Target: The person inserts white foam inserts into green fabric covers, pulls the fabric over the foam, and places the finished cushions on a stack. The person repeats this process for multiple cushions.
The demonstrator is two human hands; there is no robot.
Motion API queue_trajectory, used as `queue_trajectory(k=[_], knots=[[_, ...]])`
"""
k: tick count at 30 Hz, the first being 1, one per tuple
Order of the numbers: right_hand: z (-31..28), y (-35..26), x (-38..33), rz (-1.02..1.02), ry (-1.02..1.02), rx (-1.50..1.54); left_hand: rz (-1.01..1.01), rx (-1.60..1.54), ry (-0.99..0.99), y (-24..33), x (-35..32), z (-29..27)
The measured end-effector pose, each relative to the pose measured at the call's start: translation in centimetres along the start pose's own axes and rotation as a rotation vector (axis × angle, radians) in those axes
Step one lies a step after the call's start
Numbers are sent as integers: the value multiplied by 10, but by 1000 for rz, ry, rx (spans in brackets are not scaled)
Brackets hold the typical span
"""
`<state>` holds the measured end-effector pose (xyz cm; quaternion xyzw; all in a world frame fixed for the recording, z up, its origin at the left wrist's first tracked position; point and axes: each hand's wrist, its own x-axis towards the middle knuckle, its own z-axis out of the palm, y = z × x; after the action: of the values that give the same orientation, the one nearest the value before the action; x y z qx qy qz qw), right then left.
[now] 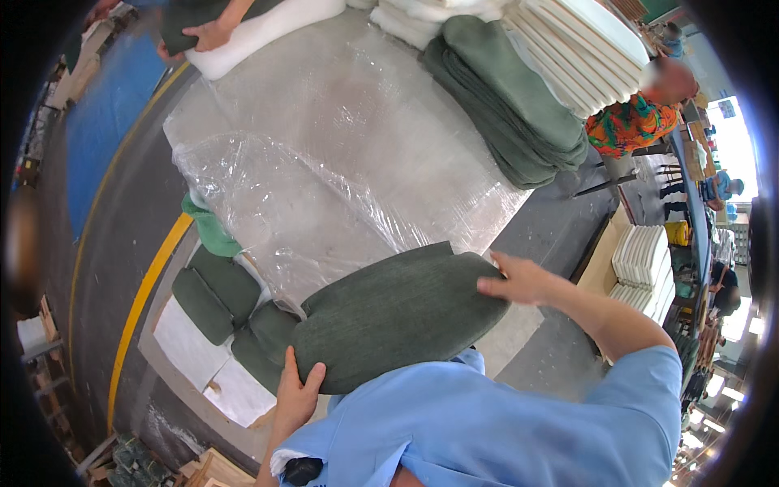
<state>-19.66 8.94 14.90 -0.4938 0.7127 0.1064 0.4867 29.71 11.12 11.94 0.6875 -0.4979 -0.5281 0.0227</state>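
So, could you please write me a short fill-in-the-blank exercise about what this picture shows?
1. Both hands grip a dark green fabric cushion; the left hand holds its lower ____ end.
2. The right hand rests on the cushion's ____ edge.
3. The table is covered with clear ____ sheeting.
4. The stacked foam pads at the top right are ____ in colour.

Missing words: left; right; plastic; white

Co-worker's hand (209,34) on white foam (260,32), arm cut off by top edge

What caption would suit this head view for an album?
Both hands, left hand and right hand, grip a dark green cushion at a plastic-wrapped table.
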Motion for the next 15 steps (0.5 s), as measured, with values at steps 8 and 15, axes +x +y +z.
queue_trajectory(k=[8,15], knots=[[35,-1,47,324,-123,90,-186,62,-12,-8,43,16],[34,0,100,421,-153,160,-366,294,-76,19,90,14]])
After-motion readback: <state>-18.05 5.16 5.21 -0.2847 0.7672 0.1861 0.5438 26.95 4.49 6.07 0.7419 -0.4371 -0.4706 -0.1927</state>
